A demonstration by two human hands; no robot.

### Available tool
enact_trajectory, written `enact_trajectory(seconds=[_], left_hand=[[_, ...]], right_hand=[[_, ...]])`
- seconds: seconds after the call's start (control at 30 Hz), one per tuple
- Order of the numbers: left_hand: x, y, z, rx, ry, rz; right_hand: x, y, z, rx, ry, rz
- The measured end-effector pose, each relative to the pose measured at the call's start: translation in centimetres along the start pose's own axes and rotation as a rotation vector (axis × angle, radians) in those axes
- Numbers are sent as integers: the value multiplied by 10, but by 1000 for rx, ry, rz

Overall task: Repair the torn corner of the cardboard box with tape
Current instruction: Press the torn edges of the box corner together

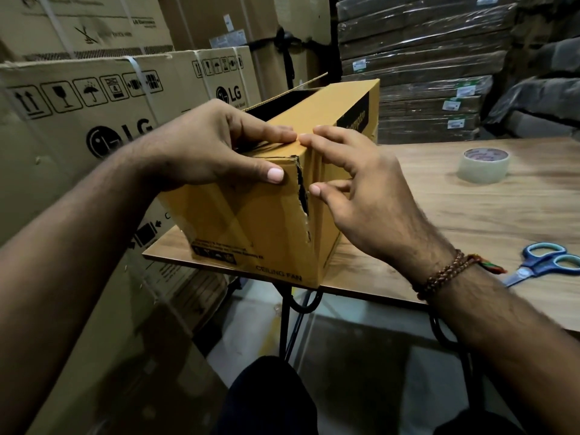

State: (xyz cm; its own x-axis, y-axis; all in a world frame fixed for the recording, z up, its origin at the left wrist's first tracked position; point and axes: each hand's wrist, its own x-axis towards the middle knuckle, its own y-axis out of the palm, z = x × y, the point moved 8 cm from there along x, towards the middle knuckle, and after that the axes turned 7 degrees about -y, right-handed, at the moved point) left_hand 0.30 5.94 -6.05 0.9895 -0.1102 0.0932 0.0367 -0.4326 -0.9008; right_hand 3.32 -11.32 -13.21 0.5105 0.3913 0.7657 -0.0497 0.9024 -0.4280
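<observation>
- The box (251,221), yellow-brown cardboard printed "CEILING FAN", stands on the near left corner of the wooden table (470,215), its top flap open at the far side.
- A jagged tear (302,189) runs down the box's near vertical corner, from the top edge about two thirds of the way to the base.
- The left hand (204,146) grips the box top left of the tear: fingers curled over the upper edge, thumb pressed flat on the front face just beside the rip.
- The right hand (361,189) is on the right side of the corner, fingers half bent and spread; its forefinger tip touches the top edge next to the left fingertips, and the thumb tip sits at the tear's edge. It encloses nothing.
- A beaded bracelet (445,271) circles the right wrist.
- A clear tape roll (483,166) lies flat on the table, well right of the box.
- Blue-handled scissors (546,262) lie near the table's right front edge.
- Big printed cartons (94,120) stand stacked at the left.
</observation>
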Motion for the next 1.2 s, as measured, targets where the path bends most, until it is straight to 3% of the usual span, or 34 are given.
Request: enact_trajectory(seconds=[0.23,0.73,1.03,1.2], left_hand=[[-11,-8,20,-49,-32,0],[-15,-1,13,11,-10,-76],[-17,1,9,13,-13,-74],[-18,1,10,20,-42,-65]], right_hand=[[3,19,11,15,-70,-7],[6,20,0,204,-32,-42],[-6,27,14,1,-76,-142],[-5,23,4,218,-12,-92]])
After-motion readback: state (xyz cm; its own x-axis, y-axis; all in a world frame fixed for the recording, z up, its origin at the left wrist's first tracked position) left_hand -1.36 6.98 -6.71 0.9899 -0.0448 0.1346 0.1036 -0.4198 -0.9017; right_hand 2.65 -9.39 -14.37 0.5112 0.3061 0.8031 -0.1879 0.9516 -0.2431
